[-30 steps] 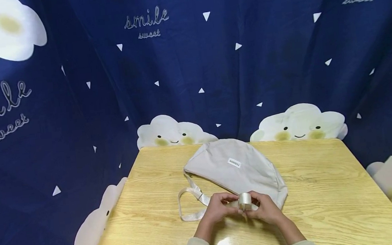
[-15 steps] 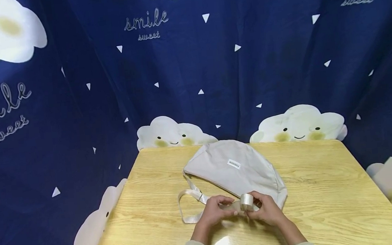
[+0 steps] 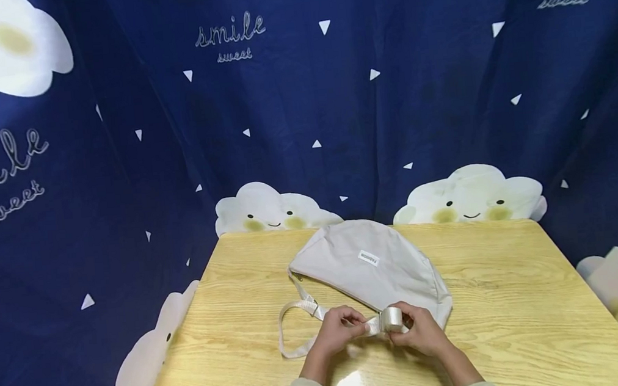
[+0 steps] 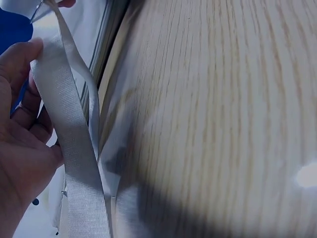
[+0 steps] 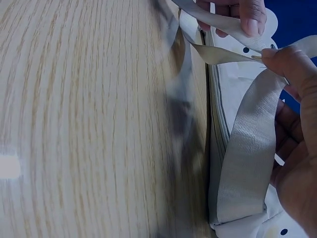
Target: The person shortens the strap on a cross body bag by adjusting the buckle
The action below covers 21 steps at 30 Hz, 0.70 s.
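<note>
A pale beige half-moon bag (image 3: 368, 270) with a small FASHION label lies on the table, its zipped straight edge facing me. Its webbing strap (image 4: 72, 129) runs between both hands, above the bag's near edge. My left hand (image 3: 339, 331) pinches the strap between thumb and fingers. Close beside it, my right hand (image 3: 421, 329) pinches the strap by a thin metal slider, mostly hidden behind the thumb in the right wrist view. A strap loop (image 3: 391, 319) stands up at the right fingertips. From there a wide band (image 5: 250, 148) hangs down to the bag's end.
To the left, a slack loop of strap (image 3: 282, 336) rests on the wooden table (image 3: 517, 297), with another metal slider (image 3: 313, 306) on it. A dark blue curtain (image 3: 279, 110) with cloud prints surrounds the table's back and sides.
My left fingers have spread off the strap beside the loop, then pinched it again slightly further left. The upright loop has shifted a little right, and the slack loop on the table has widened.
</note>
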Each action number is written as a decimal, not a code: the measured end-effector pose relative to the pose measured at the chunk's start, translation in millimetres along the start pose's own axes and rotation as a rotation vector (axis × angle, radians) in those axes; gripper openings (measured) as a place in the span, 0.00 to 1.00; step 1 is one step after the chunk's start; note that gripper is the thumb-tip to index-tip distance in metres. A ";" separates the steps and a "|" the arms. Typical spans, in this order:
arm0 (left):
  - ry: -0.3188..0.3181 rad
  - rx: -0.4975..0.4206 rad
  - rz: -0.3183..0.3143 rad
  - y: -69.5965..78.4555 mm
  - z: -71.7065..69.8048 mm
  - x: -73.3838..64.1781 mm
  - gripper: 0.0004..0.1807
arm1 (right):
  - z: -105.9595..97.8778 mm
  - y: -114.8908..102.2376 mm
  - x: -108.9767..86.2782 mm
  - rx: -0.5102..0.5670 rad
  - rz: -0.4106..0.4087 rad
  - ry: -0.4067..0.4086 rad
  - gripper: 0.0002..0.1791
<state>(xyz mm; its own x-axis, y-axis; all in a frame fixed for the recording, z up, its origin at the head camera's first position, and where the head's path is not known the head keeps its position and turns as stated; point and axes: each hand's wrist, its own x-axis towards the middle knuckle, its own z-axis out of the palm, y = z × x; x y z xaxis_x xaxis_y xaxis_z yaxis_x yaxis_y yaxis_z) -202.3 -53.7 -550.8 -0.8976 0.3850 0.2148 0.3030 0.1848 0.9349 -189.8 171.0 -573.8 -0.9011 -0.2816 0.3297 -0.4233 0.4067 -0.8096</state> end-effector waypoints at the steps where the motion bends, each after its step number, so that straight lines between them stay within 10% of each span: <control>1: -0.008 -0.007 -0.006 3.9 -1.1 -1.0 0.03 | 0.1 0.1 -0.2 0.001 -0.006 0.001 0.25; 21: 0.007 0.066 -0.093 6.9 -41.2 -12.0 0.03 | -15.7 -45.9 -0.6 -0.012 0.008 0.065 0.22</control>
<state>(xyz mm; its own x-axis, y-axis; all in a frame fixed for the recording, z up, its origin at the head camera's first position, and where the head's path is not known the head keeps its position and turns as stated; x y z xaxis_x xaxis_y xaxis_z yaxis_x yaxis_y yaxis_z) -202.7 -94.3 -535.3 -0.9250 0.3568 0.1305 0.2388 0.2787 0.9302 -171.3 166.1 -529.3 -0.9085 -0.2217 0.3543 -0.4169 0.4192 -0.8065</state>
